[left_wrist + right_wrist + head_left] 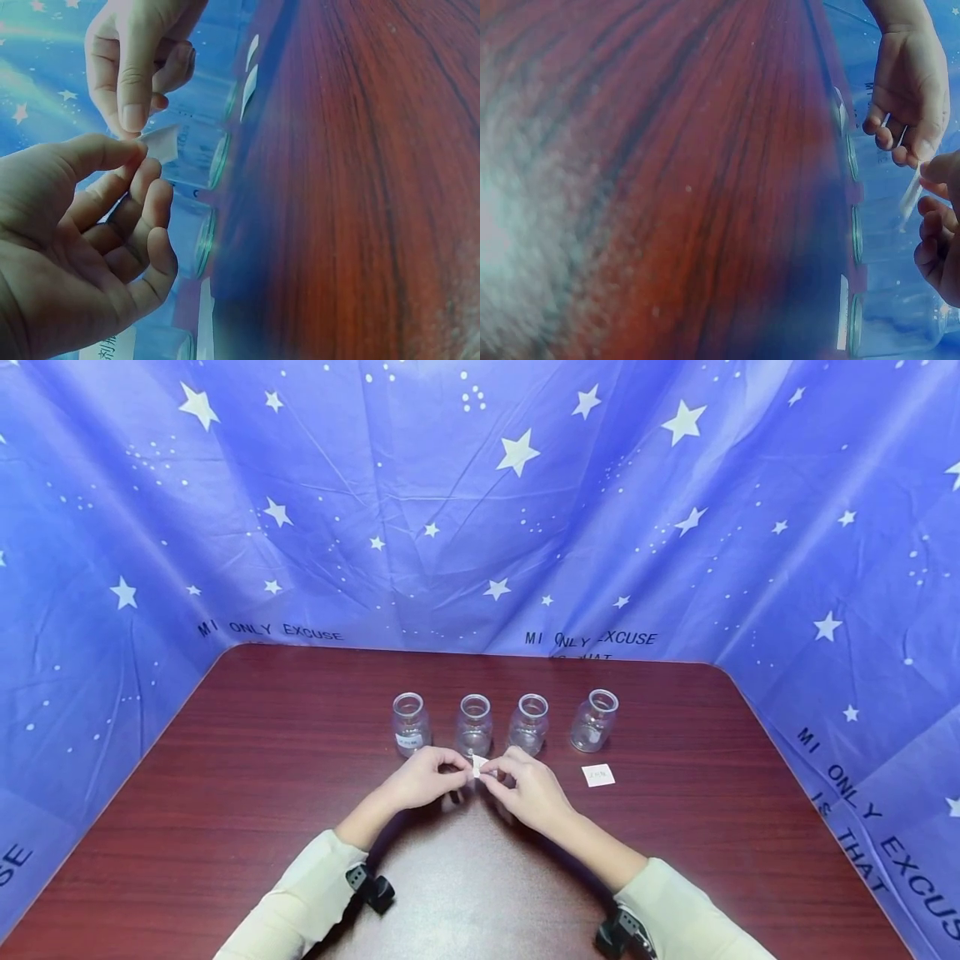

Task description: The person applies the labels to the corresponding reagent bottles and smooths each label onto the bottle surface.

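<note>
Both hands meet at a small white paper label (478, 766) in front of the middle jars. My left hand (422, 778) pinches one edge between thumb and index finger. My right hand (534, 792) pinches it at nearly the same spot. In the left wrist view the label (163, 144) sticks out past the touching fingertips. Several open clear glass jars stand in a row just behind the hands. The leftmost jar (410, 722) bears a white label with writing. Beyond the right hand is the rightmost jar (595, 721); writing on the pinched label is not readable.
A white paper label (598, 775) with faint writing lies in front of the rightmost jar. The dark red wooden table (225, 760) reaches back to a blue star-printed curtain (420, 485), which also hangs along both sides.
</note>
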Motion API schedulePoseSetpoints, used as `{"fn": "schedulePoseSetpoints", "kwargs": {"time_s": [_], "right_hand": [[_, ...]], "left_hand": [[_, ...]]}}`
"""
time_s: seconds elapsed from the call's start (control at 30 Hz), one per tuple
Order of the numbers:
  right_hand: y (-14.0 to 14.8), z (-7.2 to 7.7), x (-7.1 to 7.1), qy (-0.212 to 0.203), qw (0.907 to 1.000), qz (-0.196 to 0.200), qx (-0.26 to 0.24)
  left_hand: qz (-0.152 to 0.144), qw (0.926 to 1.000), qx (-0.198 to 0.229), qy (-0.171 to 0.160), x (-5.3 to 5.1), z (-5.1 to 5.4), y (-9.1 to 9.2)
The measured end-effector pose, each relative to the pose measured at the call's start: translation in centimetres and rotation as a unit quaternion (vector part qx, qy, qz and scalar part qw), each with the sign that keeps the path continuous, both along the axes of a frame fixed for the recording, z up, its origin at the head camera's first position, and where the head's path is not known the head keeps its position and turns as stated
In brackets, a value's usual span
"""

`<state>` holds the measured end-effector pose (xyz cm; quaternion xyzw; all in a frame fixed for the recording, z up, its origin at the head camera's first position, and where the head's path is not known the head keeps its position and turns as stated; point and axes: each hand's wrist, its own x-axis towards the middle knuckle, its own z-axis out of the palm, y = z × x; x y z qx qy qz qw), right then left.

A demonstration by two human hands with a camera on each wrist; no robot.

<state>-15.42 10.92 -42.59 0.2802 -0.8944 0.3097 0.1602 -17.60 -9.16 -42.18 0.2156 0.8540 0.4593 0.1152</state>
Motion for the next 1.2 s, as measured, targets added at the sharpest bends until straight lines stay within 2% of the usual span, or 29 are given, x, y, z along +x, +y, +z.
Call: {"fn": "schedulePoseSetpoints", "kwargs": {"time_s": [0.2,0.43,0.57,0.8,0.97,1.2], "right_hand": [[0.09,0.0,0.06,-0.012,0.9997,0.01,-0.017],[0.11,-0.16,-0.01,-0.012,0.9988,0.024,-0.041],[0.09,-0.27,-0.08,-0.025,0.9981,0.023,-0.052],[0.2,-0.19,0.05,-0.036,0.9976,0.007,-0.058],[0.36,-0.02,-0.11,-0.042,0.9968,-0.023,-0.065],[0.87,0.48,-0.43,-0.072,0.9921,-0.055,-0.086]], "left_hand": [[-0.019,0.9997,0.007,0.011,-0.03,-0.01,0.09],[-0.02,0.9994,0.014,0.023,0.2,0.01,0.36],[-0.016,0.9995,0.021,0.015,0.33,-0.01,0.47],[-0.005,0.9996,0.024,0.017,0.5,-0.04,0.66],[-0.001,0.9994,0.032,0.013,0.62,0.05,0.73],[0.01,0.9995,0.025,0.015,0.57,-0.08,0.79]]}}
